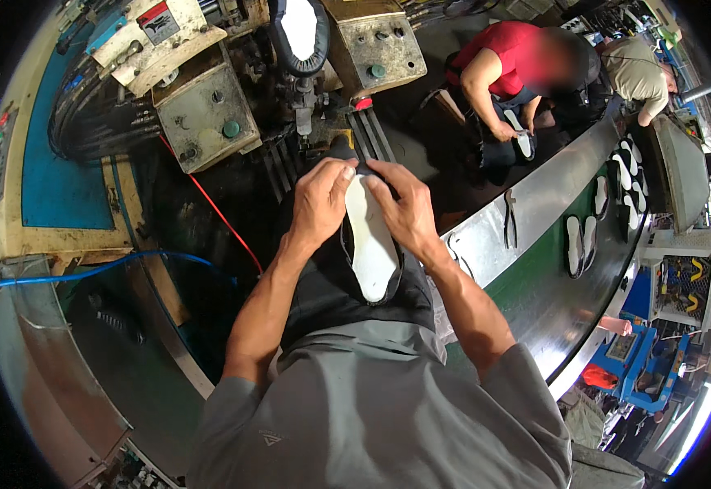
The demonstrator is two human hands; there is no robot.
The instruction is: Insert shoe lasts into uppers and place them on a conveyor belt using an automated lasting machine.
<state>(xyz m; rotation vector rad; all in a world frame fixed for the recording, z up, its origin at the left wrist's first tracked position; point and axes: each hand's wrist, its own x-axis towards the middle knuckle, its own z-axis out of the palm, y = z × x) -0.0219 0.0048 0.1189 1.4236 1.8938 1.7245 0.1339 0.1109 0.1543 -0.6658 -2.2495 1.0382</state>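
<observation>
A black shoe upper with a white insole facing up rests on my lap, its narrower end toward me. My left hand closes on the left edge of its far end, the thumb bent near the rim. From the other side my right hand grips the same end, with its thumb pressed by the white insole. The fingers are partly hidden around the dark edge. Just ahead of my hands stands a machine, which has another white-soled black shoe at its top.
Control boxes with green buttons flank the machine. Pincers lie on the metal ledge at right. Beyond it a green conveyor carries several shoes. A person in red handles another shoe. A blue hose runs at left.
</observation>
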